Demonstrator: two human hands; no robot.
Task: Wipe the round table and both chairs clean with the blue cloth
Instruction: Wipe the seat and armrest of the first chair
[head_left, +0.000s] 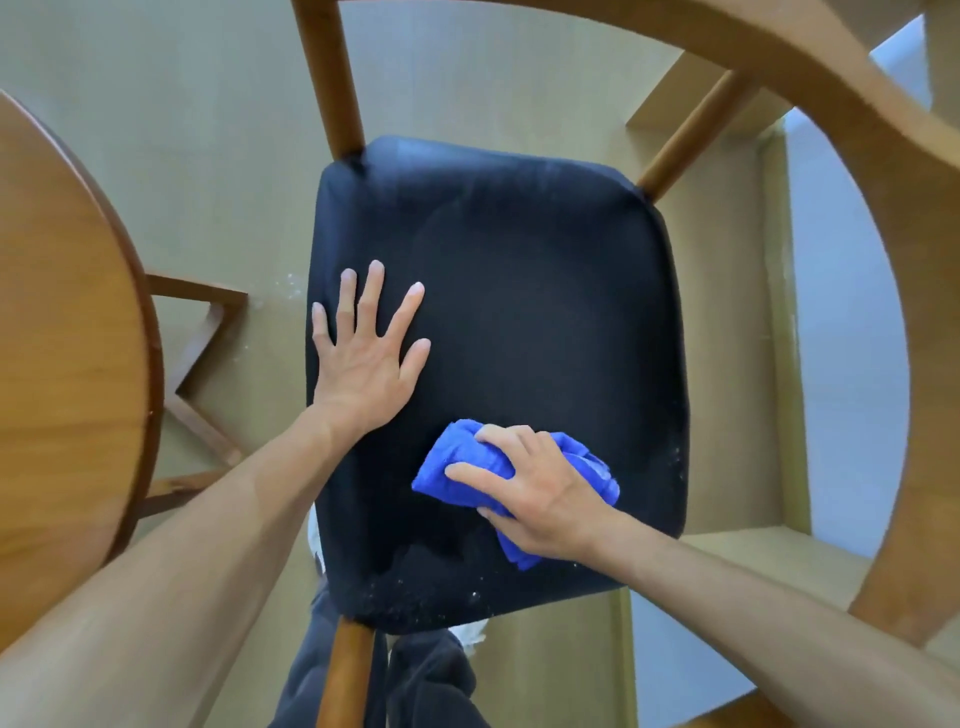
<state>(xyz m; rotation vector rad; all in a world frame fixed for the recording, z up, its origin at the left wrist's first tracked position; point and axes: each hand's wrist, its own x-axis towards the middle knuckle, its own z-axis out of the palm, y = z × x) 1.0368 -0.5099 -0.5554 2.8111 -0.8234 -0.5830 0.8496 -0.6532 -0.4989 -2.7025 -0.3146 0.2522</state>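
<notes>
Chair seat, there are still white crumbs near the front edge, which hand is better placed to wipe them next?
The right hand. It already grips the blue cloth on the seat, just above the specks along the front edge. The left hand lies flat and bare near the seat's left side, farther from them.

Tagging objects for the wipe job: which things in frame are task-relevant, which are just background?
In the job:
- blue cloth, bunched under the right hand
- chair's dark seat, left hand flat on it
- curved wooden chair back
- round table

Just around:
- beige floor
- person's dark trousers
</notes>
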